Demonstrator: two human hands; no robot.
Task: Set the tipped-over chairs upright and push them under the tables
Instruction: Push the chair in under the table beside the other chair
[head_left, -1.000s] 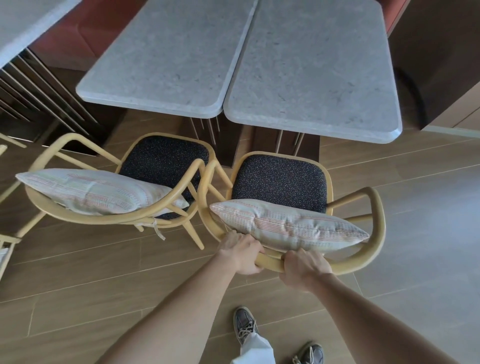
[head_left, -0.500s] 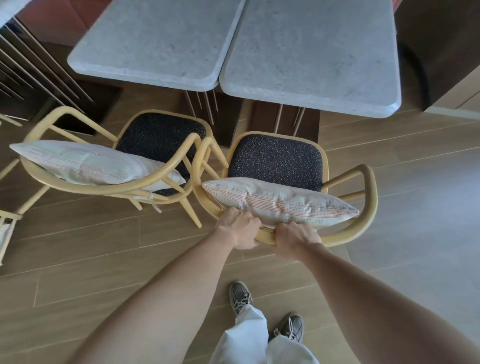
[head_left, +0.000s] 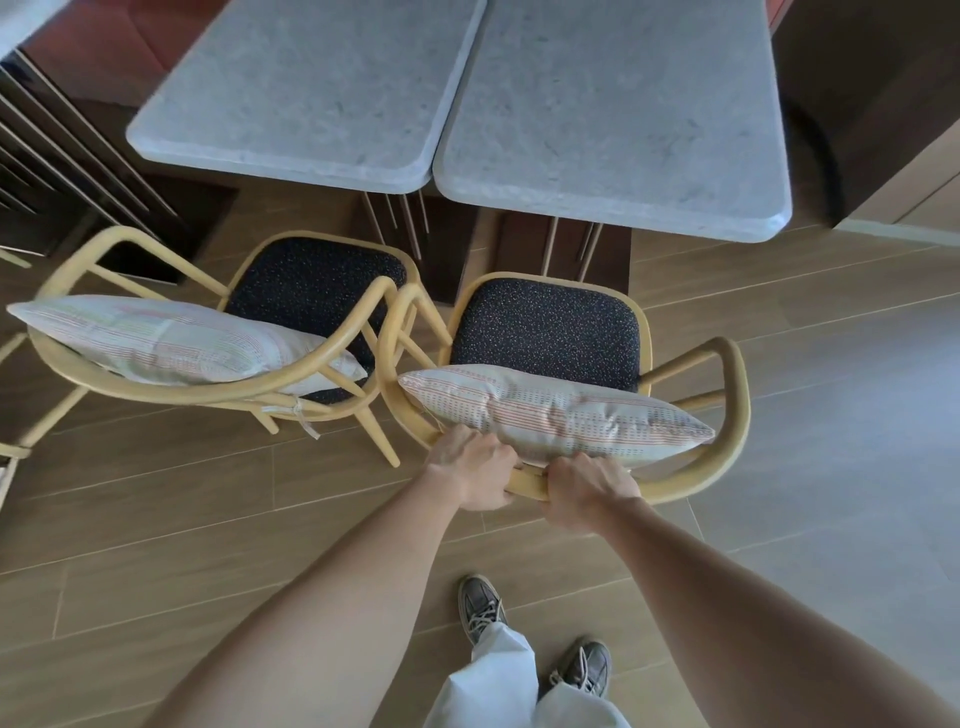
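Two yellow wooden armchairs with dark speckled seats stand upright before two grey stone tables. The right chair (head_left: 732, 384) faces the right table (head_left: 613, 119), its seat front close to the table edge. A striped cushion (head_left: 556, 415) leans against its backrest. My left hand (head_left: 475, 470) and my right hand (head_left: 589, 486) both grip the curved back rail of this chair. The left chair (head_left: 104, 247) stands angled beside it, before the left table (head_left: 301, 88), with its own cushion (head_left: 171, 340); the two chairs' armrests touch.
Table legs (head_left: 400, 213) and a dark base sit under the tables. A slatted metal rack (head_left: 62, 156) is at the left, a dark cabinet (head_left: 872, 104) at the right. Part of another yellow chair (head_left: 10, 452) shows at the left edge. My feet stand on wood flooring behind the chair.
The right chair has slid forward toward the right table with both hands on its back rail, and I have stepped after it. The left chair has not moved.
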